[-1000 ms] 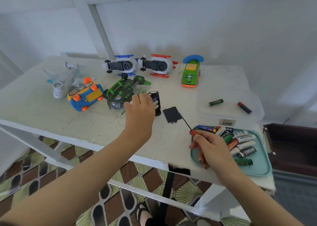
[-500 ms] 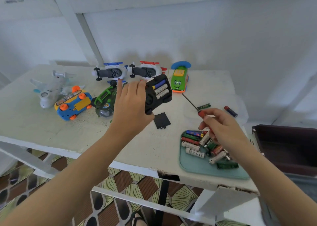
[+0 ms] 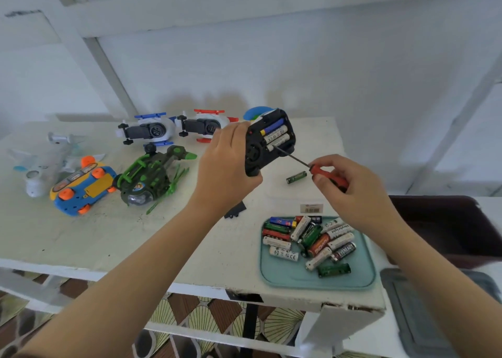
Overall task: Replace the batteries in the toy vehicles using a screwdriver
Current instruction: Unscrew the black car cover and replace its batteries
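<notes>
Because the batteries sit snug in their open compartment, the left hand point(image 3: 225, 167) grips the black toy point(image 3: 267, 140) in the air beyond the tray point(image 3: 361, 279), underside turned toward the right hand point(image 3: 353, 192). That hand's fingers pinch the screwdriver point(image 3: 315, 167), its tip at the lowest battery point(image 3: 279, 143), probably to pry it out. Half a second ago the tip stood clear of the toy.
</notes>
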### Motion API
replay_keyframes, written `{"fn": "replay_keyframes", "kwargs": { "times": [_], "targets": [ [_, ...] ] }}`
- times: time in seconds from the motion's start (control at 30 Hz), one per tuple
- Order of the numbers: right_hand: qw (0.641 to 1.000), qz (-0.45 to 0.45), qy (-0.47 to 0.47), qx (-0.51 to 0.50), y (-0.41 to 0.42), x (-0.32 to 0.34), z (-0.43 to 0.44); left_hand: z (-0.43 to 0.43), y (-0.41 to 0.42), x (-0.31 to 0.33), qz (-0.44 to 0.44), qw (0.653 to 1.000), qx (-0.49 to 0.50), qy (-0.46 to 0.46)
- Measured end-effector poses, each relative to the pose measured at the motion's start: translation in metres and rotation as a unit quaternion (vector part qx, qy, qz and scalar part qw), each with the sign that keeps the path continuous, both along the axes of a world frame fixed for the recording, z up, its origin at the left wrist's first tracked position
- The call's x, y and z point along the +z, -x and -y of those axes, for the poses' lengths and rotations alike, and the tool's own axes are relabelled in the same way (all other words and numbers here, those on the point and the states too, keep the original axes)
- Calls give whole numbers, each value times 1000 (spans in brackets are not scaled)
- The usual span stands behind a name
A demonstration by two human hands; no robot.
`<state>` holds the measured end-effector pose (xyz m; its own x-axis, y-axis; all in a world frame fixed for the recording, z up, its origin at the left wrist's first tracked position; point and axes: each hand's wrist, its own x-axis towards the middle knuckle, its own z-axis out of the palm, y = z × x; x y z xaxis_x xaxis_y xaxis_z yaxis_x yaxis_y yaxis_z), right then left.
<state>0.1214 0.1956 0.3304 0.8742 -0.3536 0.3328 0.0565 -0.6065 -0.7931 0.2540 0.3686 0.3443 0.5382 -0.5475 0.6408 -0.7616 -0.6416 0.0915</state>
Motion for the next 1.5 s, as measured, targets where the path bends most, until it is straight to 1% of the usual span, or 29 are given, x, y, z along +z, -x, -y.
{"fn": "replay_keyframes", "kwargs": {
  "times": [0.1,0.27,0.43,0.53,0.63,0.7,0.93,1.13,1.27,1.37,1.5],
  "targets": [
    [1000,-13,17,-6,-2,-1,4,12,1,-3,-8,1000,-3,10],
    [1000,-13,6,-21,-1,-4,5,28,3,-8,-23,999,4,23],
    [997,-60,46,-1,-4,-13,-9,39,12,-11,-26,998,23,47],
    [998,-54,32,-10,-4,-18,-23,45,19,-12,-30,997,41,63],
    [997,-42,8,-58,-4,-23,-28,45,21,-15,-35,996,52,70],
    [997,-41,-2,-69,-4,-25,-26,43,21,-16,-34,996,51,66],
    [999,-42,22,-7,5,-24,-18,30,16,-20,-32,997,35,55],
    [998,-60,33,-6,3,-18,-14,27,14,-21,-23,998,17,50],
    [998,-67,7,10,0,-17,-20,27,13,-22,-20,998,25,48],
    [998,-63,16,-14,-4,-26,-35,33,15,-23,-33,997,39,56],
    [999,-32,-6,-43,-5,-32,-53,39,14,-24,-49,994,58,75]
  ]
}}
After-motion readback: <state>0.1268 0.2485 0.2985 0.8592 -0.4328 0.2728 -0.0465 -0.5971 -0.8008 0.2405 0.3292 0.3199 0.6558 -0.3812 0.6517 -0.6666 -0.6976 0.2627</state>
